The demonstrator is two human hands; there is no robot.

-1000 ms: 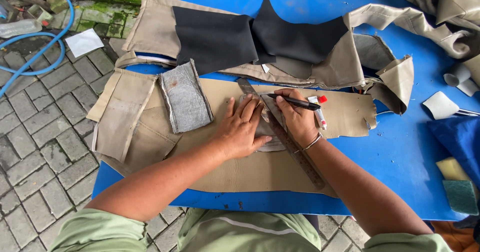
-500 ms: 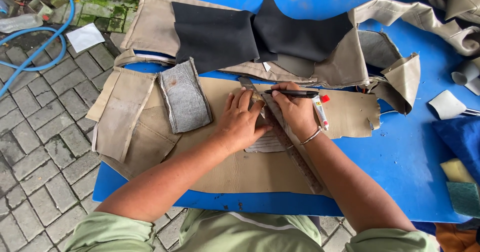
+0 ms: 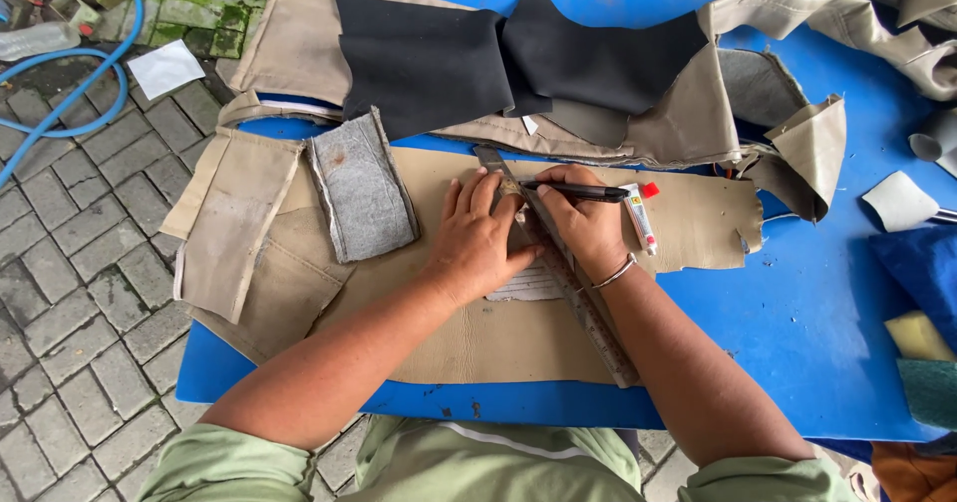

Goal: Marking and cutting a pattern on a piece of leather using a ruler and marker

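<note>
The left hand [image 3: 477, 235] lies flat, fingers spread and straight, pressing on a long metal ruler [image 3: 563, 268] that runs diagonally across a tan sheet of leather-like material [image 3: 478, 337] on the blue table [image 3: 797, 313]. The hand covers the ruler's upper stretch, and only its far tip shows beyond the fingertips. The right hand [image 3: 583, 218] has its fingers curled around a black pen [image 3: 573, 192], held nearly level; the pen's tip is hidden behind the left fingers, so where it meets the sheet cannot be seen. Under both hands a pale lined piece [image 3: 528, 285] peeks out, mostly covered. A small white tube with a red cap [image 3: 640, 215] lies just beside the right hand. A grey felt-backed piece [image 3: 361, 188] rests left of the hands. Black fabric [image 3: 469, 53] lies further back. Sponges [image 3: 922, 357] at the right edge are cut off.
</note>
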